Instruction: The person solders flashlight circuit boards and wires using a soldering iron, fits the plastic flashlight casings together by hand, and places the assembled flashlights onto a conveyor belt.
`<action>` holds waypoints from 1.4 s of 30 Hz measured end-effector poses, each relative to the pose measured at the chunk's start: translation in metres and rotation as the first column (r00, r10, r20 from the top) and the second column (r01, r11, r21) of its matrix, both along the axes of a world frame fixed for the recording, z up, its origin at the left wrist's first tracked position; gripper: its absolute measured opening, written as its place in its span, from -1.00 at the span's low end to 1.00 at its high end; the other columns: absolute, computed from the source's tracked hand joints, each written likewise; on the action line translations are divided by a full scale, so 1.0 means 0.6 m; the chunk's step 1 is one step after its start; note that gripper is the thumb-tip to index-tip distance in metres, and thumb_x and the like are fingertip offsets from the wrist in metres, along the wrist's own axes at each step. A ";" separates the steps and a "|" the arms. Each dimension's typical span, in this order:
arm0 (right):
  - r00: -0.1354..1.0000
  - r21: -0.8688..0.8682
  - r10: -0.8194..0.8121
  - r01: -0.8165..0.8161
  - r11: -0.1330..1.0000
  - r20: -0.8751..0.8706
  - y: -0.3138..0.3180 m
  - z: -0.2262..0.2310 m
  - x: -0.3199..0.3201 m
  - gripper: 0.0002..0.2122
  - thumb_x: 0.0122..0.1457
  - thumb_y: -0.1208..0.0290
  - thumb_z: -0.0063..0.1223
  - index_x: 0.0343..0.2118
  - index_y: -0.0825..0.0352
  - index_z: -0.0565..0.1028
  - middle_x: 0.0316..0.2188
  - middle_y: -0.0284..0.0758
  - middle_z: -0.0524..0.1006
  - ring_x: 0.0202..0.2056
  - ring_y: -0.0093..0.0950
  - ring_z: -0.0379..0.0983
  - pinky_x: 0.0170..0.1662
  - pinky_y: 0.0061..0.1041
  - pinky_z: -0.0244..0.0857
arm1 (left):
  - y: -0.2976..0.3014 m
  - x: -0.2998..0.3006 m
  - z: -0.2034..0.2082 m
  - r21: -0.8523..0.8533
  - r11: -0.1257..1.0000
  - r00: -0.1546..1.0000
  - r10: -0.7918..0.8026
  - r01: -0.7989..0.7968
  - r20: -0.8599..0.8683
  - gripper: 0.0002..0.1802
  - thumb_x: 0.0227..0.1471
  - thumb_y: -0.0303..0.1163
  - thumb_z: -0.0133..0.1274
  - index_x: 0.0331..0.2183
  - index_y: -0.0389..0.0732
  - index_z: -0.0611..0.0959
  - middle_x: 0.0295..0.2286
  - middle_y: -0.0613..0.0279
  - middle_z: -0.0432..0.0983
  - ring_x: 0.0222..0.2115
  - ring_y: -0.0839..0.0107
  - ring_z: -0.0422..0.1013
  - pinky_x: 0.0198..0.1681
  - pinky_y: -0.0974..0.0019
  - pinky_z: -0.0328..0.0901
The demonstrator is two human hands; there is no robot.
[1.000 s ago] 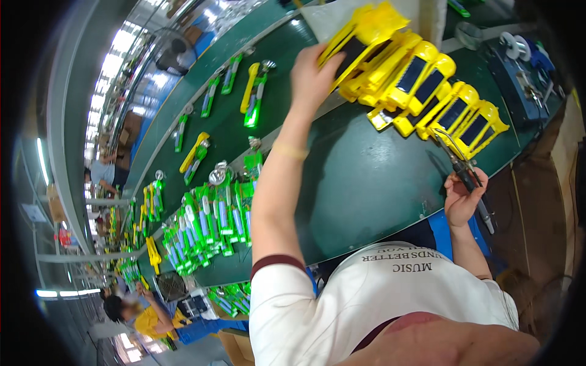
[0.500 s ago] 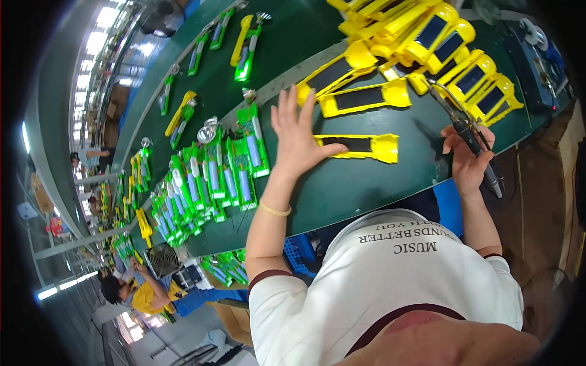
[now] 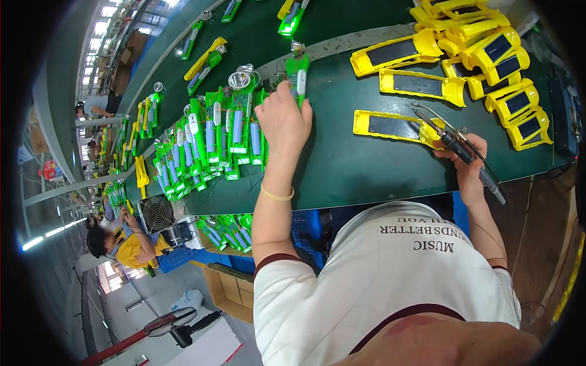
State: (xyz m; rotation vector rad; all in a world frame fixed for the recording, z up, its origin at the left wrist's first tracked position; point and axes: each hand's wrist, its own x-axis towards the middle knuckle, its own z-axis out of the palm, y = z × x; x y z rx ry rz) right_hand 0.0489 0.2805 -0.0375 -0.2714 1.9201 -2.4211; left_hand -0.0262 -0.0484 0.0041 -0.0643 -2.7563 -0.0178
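Observation:
My left hand [image 3: 284,119] reaches to the edge of a crowded batch of green parts. Its fingers curl round a green flashlight half [image 3: 298,68] with a small reflector at its far end; the hand hides the near end. Held in my right hand [image 3: 469,163] is a soldering iron [image 3: 455,145] with a thin curved metal tube beside its tip, slanting to the upper left. Below that tip lies a yellow housing [image 3: 390,125] with a dark panel, flat on the green bench. Two more yellow housings, one being the middle one [image 3: 418,84], lie beyond it.
Several green flashlight halves [image 3: 210,137] with blue-violet cells crowd the bench at left. Yellow housings [image 3: 497,52] pile up at far right. Farther left, a black fan [image 3: 157,213] stands near a person in yellow [image 3: 131,247]. An open cardboard box [image 3: 229,291] sits below the bench.
My left hand has left the nearest yellow housing, moved to the green parts and closed on one. The view has shifted; the soldering iron now hovers over the yellow housing's right end.

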 end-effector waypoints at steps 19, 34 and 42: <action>0.981 -0.167 -0.191 0.184 0.969 -0.030 0.014 -0.043 -0.051 -0.51 0.19 -0.08 -0.45 -0.02 0.24 0.16 -0.26 -0.17 0.41 -0.31 -0.43 0.31 -0.24 -0.51 0.12 | 0.102 0.062 0.093 0.606 0.166 0.500 -0.749 0.778 -0.435 -0.40 -0.22 -0.38 0.17 -0.07 -0.28 0.38 -0.10 0.02 0.32 -0.13 0.06 0.29 -0.08 0.18 0.19; 0.919 -0.293 -0.316 0.377 0.879 0.235 0.002 -0.011 -0.047 -0.50 0.15 -0.09 -0.31 -0.09 0.29 0.25 -0.32 -0.30 0.37 -0.26 -0.47 0.29 -0.11 -0.53 0.15 | 0.166 0.123 0.119 0.576 0.417 0.653 -0.698 0.704 -0.294 -0.51 -0.20 -0.30 0.06 -0.11 0.02 0.45 -0.22 0.18 0.34 -0.09 0.14 0.19 0.00 0.06 0.06; 0.990 -0.336 -0.124 0.139 0.932 0.064 0.043 -0.031 -0.059 -0.48 0.15 -0.10 -0.32 -0.11 0.32 0.27 -0.30 -0.23 0.38 -0.29 -0.42 0.28 -0.24 -0.53 0.16 | -0.163 0.067 0.123 0.119 0.761 0.761 0.647 -0.638 -0.056 -0.19 -0.21 -0.02 0.12 0.05 -0.19 0.26 -0.02 -0.04 0.25 -0.06 0.01 0.23 0.01 -0.23 -0.03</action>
